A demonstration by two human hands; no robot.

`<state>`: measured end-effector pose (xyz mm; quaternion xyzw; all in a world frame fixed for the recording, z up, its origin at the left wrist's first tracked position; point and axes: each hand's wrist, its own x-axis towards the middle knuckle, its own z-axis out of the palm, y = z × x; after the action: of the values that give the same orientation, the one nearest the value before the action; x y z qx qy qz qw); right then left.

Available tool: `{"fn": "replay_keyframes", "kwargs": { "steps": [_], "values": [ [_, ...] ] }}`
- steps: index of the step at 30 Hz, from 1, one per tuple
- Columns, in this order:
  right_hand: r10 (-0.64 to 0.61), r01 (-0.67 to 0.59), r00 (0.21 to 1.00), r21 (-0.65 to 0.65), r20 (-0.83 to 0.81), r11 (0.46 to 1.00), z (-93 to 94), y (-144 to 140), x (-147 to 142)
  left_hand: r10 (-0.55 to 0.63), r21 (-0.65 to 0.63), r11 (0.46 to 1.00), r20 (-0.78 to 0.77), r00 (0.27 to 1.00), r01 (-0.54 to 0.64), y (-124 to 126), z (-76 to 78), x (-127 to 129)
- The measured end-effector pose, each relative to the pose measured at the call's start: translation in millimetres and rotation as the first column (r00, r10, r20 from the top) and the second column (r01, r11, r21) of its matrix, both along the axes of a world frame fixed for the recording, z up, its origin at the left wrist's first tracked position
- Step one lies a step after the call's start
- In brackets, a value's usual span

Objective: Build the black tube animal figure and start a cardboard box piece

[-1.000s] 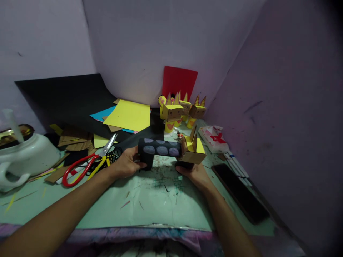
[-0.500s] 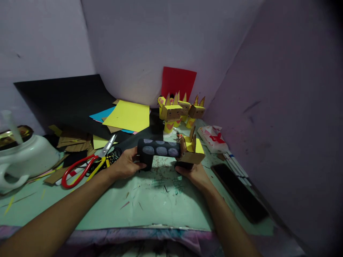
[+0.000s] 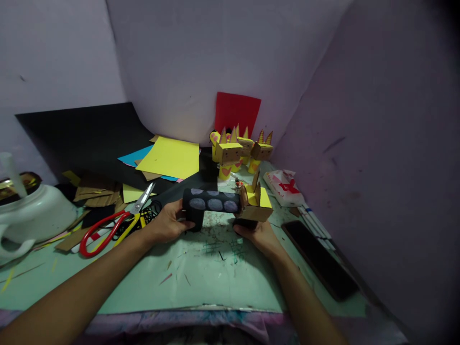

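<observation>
Between my two hands is a paper animal figure [image 3: 212, 201], with a black tube body marked by pale purple spots. Its box head, yellow on top with brown cardboard sides and upright pointed pieces, sits at the right end. My left hand [image 3: 169, 221] grips the black leg at the left end, thumb in front. Under the head, my right hand [image 3: 259, 235] holds the other black leg, its fingers partly hidden behind it. Left of my left hand lie red-and-yellow-handled scissors [image 3: 122, 225]. A dark phone [image 3: 319, 258] rests to the right of my right hand.
Several similar yellow figures [image 3: 230, 152] stand at the back before a red sheet [image 3: 237, 114]. Yellow paper [image 3: 172, 158] and black paper [image 3: 82, 139] lie behind left. A white teapot-like pot [image 3: 50, 211] stands far left. White pens [image 3: 316, 225] and a white-red packet [image 3: 283, 188] lie right.
The view has shifted very slightly. Both hands keep the same hold on the paper animal figure, which stays in nearly the same place.
</observation>
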<state>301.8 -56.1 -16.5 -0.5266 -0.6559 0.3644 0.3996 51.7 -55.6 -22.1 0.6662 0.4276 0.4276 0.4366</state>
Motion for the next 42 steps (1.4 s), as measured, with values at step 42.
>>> {"fn": "replay_keyframes", "kwargs": {
  "steps": [42],
  "values": [
    [0.005,-0.007,0.995,-0.026,-0.102,1.0,-8.9,0.8,-0.8,0.008,0.0,1.0,0.016,1.0,-0.008,-3.0,5.7,2.4]
  ]
}}
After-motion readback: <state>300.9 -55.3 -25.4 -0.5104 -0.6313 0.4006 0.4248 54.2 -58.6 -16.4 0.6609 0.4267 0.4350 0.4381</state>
